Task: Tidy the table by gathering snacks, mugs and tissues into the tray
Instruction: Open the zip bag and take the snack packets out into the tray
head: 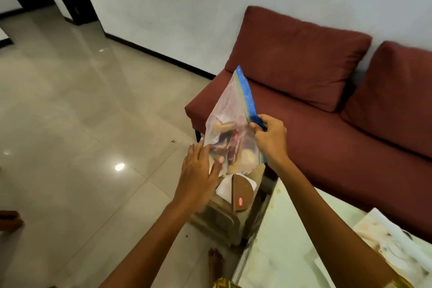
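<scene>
A clear zip bag (230,119) with a blue seal strip holds several snacks and hangs in the air in front of the sofa. My right hand (271,140) pinches the blue strip at the bag's right edge. My left hand (198,170) presses its fingers against the bag's lower left side. Below the bag sits a beige tray-like container (224,220) on the floor, with a brown round lid (242,193) and white tissue (225,186) in it.
A dark red sofa (327,124) with two back cushions stands along the white wall. A pale marble-top table (280,241) fills the lower right, with a printed sheet (392,245) on it. My bare foot (215,264) rests on the glossy tiled floor (70,124).
</scene>
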